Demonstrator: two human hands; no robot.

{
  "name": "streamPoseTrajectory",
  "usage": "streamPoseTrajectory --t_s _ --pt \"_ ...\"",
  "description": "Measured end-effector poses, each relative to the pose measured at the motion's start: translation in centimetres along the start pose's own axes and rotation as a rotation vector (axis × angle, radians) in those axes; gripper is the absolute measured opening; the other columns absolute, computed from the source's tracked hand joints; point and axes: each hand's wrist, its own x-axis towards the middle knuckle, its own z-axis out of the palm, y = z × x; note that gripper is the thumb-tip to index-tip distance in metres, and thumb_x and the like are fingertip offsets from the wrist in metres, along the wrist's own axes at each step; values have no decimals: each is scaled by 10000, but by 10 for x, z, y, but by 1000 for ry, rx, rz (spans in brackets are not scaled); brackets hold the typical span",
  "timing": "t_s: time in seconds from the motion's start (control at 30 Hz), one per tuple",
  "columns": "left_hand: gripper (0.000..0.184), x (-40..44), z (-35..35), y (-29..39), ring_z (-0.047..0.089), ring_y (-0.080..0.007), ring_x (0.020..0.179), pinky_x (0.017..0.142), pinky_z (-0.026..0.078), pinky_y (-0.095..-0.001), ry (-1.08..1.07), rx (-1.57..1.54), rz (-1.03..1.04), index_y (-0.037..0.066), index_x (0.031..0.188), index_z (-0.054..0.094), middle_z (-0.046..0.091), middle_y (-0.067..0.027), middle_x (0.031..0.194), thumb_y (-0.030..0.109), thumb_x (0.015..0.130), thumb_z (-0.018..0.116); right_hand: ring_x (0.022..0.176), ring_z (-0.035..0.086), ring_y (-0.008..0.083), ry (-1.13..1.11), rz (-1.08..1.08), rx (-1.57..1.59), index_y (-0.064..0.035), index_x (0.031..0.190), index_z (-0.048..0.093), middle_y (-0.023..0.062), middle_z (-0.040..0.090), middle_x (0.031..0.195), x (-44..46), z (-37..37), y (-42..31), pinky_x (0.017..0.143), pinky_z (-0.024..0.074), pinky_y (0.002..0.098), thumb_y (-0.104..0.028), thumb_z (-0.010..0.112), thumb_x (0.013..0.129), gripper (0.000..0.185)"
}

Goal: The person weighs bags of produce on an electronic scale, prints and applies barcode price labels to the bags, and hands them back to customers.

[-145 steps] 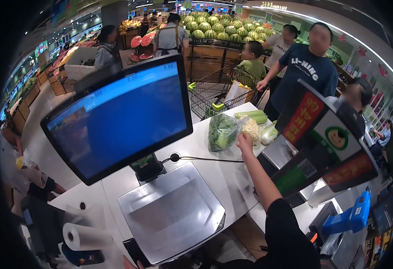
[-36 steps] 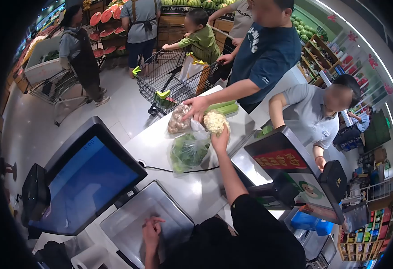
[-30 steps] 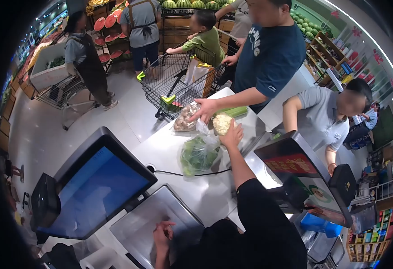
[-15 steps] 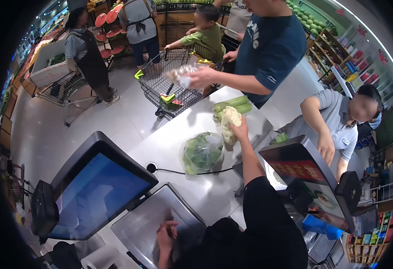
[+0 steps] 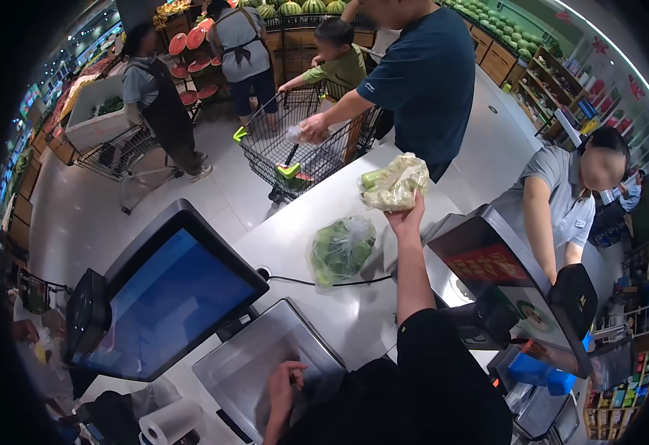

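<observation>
My right hand (image 5: 407,213) is closed on a bagged cauliflower (image 5: 404,183), raised over the far end of the white counter (image 5: 339,319). Behind it, partly hidden, lies a green stalk vegetable (image 5: 372,178). A clear bag of leafy greens (image 5: 341,251) rests on the counter, left of my right forearm. My left hand (image 5: 286,378) is over the metal scale plate (image 5: 265,363), its fingers curled, and whether it grips anything is hidden. A person in a dark blue shirt holds a small clear bag (image 5: 309,132) over the shopping cart (image 5: 283,152).
A large monitor (image 5: 169,293) stands left of the scale. On the right are a second screen (image 5: 510,289) and a person in grey (image 5: 554,200). A roll of clear bags (image 5: 170,421) is at the lower left. A child sits at the cart.
My right hand has lifted the cauliflower and tilted it. The person in dark blue has moved the small bag from the counter to above the cart. My left hand stays over the scale.
</observation>
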Motion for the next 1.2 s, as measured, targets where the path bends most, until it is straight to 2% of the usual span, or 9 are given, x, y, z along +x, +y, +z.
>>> streamPoseTrajectory --t_s 0.23,0.47,0.57,0.63,0.67,0.7,0.8,1.1,1.2 --pt "502 5 10 16 431 -78 582 560 352 -223 -51 -15 75 5 986 614 466 -1 643 346 1056 252 1211 517 314 -567 308 316 -111 1385 440 99 508 1356 -109 22 73 1014 427 472 -484 487 858 647" --pt "304 -33 11 39 494 -76 676 622 408 -211 -39 -45 171 20 1170 581 570 -23 817 247 1003 469 1194 537 279 -710 478 -97 -78 1395 424 131 519 1339 -260 5 86 997 448 417 -444 605 793 728" --pt "568 -66 17 54 574 -156 953 777 486 -273 -93 -91 262 30 1368 408 563 -98 1135 339 930 595 1153 565 274 -949 221 -814 -36 1373 445 159 548 1302 -320 64 57 974 450 378 -367 728 704 798" --pt "901 -82 11 39 445 -259 1271 955 465 -409 -169 -301 309 54 1478 184 388 -134 1414 443 839 685 1132 577 293 -1073 45 -1039 -33 1363 459 164 560 1287 -352 88 60 947 456 377 -336 754 673 809" --pt "1003 -86 2 20 314 -298 1381 1035 402 -490 -185 -346 204 78 1494 110 287 -134 1494 516 805 692 1136 566 323 -1268 -271 -1264 -29 1345 479 183 544 1299 -362 94 65 907 451 381 -306 762 641 808" --pt "994 -90 1 9 312 -306 1382 1054 382 -499 -128 -515 194 92 1496 120 283 -132 1499 533 805 683 1139 555 353 -1443 -630 -1454 -24 1327 499 202 529 1312 -370 97 71 868 446 385 -275 771 609 808" --pt "988 -94 -3 -19 310 -323 1383 1087 337 -518 -31 -754 178 116 1501 131 270 -126 1512 594 804 644 1086 571 341 -1606 -818 -1470 -117 1338 521 200 533 1298 -386 91 98 821 433 399 -305 773 552 847" --pt "861 -88 -28 -91 418 -332 1313 1066 374 -490 201 -1044 -46 107 1482 185 359 -162 1461 661 885 465 1098 580 293 -1806 -398 -1601 -174 1311 550 148 559 1266 -372 55 175 859 434 431 -342 734 563 789" --pt "719 -107 -58 -99 644 -275 1012 854 534 -397 366 -687 -182 25 1340 431 611 -187 1182 620 936 406 1118 569 310 -1814 -407 -1665 -187 1320 536 147 566 1259 -382 56 183 872 429 441 -340 741 567 795"
